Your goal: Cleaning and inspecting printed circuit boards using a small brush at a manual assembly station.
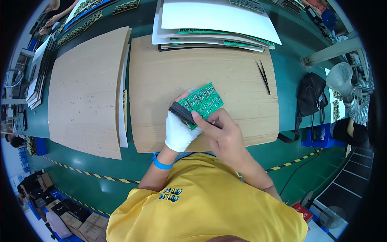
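The fingers of the right hand are clamped on a black brush, whose bristles face left, over the near-left end of a green circuit board. The left hand, in a white glove with a blue band at the wrist, holds that board from beneath; its fingers are mostly hidden, so how they are spread I cannot tell. The board, covered with small components, is tilted, its far end pointing up and to the right, above a brown cardboard sheet on the green table. Black tweezers lie near the right edge of this sheet, well apart from both hands. White sheets with green boards between them are stacked at its far edge, and a second cardboard piece, dotted with dark specks, lies to the left
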Tool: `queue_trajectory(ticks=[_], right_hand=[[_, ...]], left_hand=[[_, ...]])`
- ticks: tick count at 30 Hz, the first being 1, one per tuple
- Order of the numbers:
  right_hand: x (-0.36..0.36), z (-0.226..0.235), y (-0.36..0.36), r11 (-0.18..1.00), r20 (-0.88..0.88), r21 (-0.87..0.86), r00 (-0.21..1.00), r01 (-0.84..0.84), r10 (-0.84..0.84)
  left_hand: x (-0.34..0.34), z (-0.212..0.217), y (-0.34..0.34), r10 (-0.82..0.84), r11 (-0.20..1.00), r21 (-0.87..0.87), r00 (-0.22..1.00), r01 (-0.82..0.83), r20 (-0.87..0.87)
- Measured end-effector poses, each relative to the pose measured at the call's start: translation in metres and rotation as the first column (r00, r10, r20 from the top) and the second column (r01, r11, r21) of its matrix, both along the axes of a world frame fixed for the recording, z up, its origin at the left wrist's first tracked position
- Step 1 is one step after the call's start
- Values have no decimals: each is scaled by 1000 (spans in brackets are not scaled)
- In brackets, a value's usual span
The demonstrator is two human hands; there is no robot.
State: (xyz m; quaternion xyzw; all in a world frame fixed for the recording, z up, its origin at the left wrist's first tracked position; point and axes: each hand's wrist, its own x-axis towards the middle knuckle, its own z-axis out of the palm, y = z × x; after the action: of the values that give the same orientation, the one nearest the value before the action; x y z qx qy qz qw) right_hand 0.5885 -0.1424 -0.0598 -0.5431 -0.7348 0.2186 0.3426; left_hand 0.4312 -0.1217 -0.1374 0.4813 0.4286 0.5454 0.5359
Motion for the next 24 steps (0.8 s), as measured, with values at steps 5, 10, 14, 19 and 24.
queue_trajectory(ticks=[5, 10, 14, 19, 24], right_hand=[[46, -17, 32, 980, 145, -31, 971, 195, -188], [14, -6, -2, 997, 206, 67, 978, -34, 19], [24, -1, -5, 997, 114, 75, 993, -11, 2], [71, -34, 20, 967, 232, -46, 944, 250, -233], [81, -37, 11, 949, 224, 49, 923, 311, -314]], left_hand=[[-6, 6, -4, -44, 998, -37, 999, 44, -1], [-5, 6, 3, -30, 995, 87, 995, 39, -96], [2, -4, -3, -46, 999, 11, 969, 45, 241], [-3, -3, 6, -34, 987, 152, 997, 45, -73], [-6, -4, -1, -23, 996, 85, 999, 25, -22]])
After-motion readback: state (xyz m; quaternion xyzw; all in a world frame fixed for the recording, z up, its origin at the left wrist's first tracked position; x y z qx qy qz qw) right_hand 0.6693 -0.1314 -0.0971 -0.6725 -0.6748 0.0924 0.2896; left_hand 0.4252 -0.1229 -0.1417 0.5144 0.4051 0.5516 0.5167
